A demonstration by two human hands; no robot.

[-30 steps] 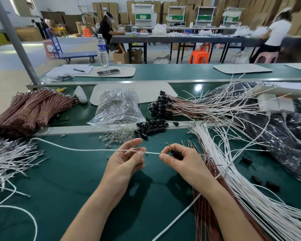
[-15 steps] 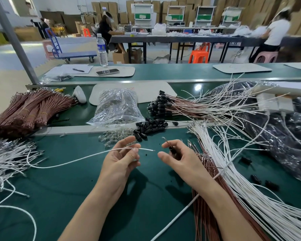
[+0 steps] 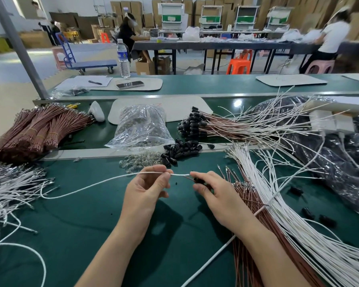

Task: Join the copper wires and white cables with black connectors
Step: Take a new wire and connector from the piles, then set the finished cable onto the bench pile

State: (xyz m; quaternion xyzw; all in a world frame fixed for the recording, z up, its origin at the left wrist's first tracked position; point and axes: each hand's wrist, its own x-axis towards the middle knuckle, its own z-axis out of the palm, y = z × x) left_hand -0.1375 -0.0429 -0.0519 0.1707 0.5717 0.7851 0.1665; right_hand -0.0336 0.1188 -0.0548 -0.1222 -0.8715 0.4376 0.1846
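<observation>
Insertion step: left hand [image 3: 147, 184] pinches a white cable [image 3: 104, 180] just behind its tip, fingers clamped on it. Right hand [image 3: 214, 191] grips a black connector [image 3: 199, 180], seemingly with a copper wire, fingers curled round. Cable tip sits just left of the right fingertips. Next: line up and push in.
</observation>
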